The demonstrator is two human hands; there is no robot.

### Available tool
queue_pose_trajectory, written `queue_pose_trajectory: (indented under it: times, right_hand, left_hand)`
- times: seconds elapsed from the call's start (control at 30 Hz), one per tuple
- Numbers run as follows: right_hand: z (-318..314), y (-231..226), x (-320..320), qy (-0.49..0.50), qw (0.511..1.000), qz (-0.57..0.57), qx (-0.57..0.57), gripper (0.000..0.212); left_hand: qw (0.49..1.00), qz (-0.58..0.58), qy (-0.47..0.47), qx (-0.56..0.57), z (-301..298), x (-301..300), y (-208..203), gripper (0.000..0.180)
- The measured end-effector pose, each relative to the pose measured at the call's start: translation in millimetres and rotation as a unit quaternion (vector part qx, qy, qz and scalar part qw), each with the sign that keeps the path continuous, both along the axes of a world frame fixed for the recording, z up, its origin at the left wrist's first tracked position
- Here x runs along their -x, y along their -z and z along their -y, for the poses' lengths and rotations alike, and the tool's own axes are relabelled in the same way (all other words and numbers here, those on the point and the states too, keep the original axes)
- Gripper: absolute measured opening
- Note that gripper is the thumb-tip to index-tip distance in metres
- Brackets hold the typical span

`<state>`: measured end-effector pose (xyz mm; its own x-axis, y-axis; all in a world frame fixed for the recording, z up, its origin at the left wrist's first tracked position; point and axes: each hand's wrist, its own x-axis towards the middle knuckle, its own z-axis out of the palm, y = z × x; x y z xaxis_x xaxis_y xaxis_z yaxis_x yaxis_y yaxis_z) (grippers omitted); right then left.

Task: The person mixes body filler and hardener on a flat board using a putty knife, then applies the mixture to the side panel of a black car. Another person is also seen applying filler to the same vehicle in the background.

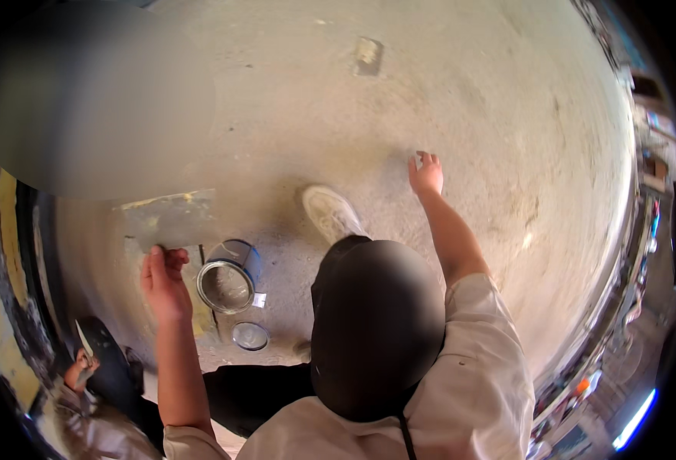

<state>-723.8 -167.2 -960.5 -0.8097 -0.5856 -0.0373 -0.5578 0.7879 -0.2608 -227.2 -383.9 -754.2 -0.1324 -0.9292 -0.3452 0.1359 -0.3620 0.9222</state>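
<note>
My left hand [167,285] is closed, thumb and fingers pinching the near edge of a flat grey sheet [171,218] with a yellowish far edge. Motion smears the sheet, so its material is unclear. Just right of that hand, an open metal can [252,259] with a blue side stands on the floor, pale residue inside it. Its round lid-like disc [251,336] lies nearer to me. Far out to the right, my right hand [428,175] hangs over the concrete with its fingers loosely bent and apart, nothing visible in it.
My pale shoe [330,212] is planted on the floor between my hands. At lower left a co-worker's hand [83,362] holds a pointed, pale blade-like tool. A small flat piece [369,55] lies on the far floor. Cluttered shelving [648,222] runs along the right.
</note>
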Motion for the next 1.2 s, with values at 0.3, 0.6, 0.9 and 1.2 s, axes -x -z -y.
queue_pose_trajectory:
  times: [0.3,0.6,0.9,1.2]
  right_hand:
    - [289,17,25,-0.007,0.985,0.018,-0.173,0.054]
    - [304,29,23,0.192,0.959,0.065,-0.198,0.076]
    - [384,42,86,0.023,0.982,0.185,-0.027,0.053]
    - [479,-80,-192,-0.588,0.787,-0.187,-0.005,0.034]
  left_hand:
    - [0.979,0.177,-0.067,-0.075,-1,-49,13,0.032]
    - [0.975,0.142,-0.127,-0.116,-24,-91,49,0.031]
    - [0.987,0.105,-0.108,-0.061,-22,-87,61,0.031]
    - [0.992,0.073,-0.102,0.006,-33,-94,42,0.031]
